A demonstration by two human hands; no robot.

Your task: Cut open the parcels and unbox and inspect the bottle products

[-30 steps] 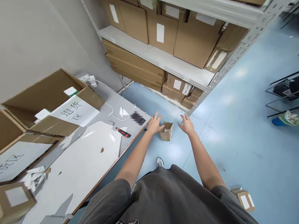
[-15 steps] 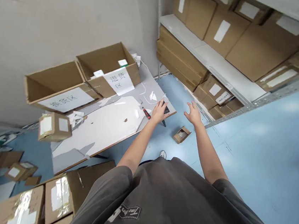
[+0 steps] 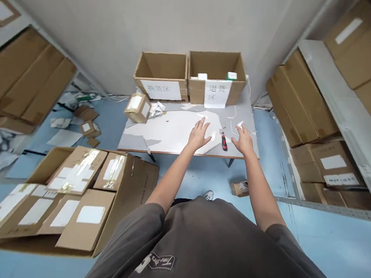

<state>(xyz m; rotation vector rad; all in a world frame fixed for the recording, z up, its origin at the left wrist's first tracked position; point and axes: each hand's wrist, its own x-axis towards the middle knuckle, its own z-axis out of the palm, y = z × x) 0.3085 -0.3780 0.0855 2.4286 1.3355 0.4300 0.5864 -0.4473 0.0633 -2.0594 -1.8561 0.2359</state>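
Observation:
My left hand (image 3: 199, 135) is held over the white-topped table (image 3: 173, 131), fingers spread and nothing in it. Over the table's right end, my right hand (image 3: 243, 140) is also open, with fingers apart. Between the two hands lies a red and black utility knife (image 3: 224, 141), closer to the right one. A small white piece (image 3: 213, 136) sits beside my left hand. The dark flat object seen earlier near the table's right corner does not show now. A taped cardboard box (image 3: 138, 107) with white labels stands at the table's left end.
Two open cartons with handwritten signs, a left carton (image 3: 162, 90) and a right carton (image 3: 197, 91), stand along the table's back. A large carton (image 3: 137, 182) full of labelled boxes is at lower left. A small open box (image 3: 240, 188) lies on the floor. Shelving (image 3: 337, 80) flanks the right.
The view has swung left, bringing the table to the middle and the left shelf into sight. My left hand has moved from the dark flat object to the table's middle; my right hand now hovers over the table.

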